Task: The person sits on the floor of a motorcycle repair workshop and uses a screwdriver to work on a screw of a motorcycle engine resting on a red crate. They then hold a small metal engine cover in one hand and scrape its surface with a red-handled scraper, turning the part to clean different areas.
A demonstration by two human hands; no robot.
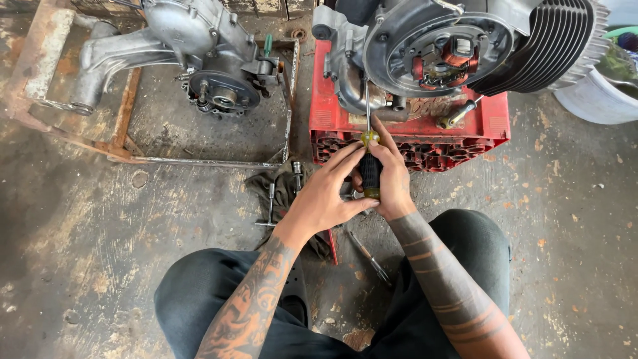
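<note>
At frame centre, the left hand [330, 193] and right hand [389, 178] both clasp a screwdriver [369, 159] aimed at the engine [425, 53] on the red crate [405, 136].

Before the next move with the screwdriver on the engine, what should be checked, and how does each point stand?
1. Both hands on screwdriver: left hand and right hand grip the handle: ok.
2. Tip seated in a screw: cannot tell.
3. Engine resting on red crate: ok.
4. Loose tools lie on the floor by the knees: not ok.
5. Second screwdriver lies on the crate: ok.
</note>
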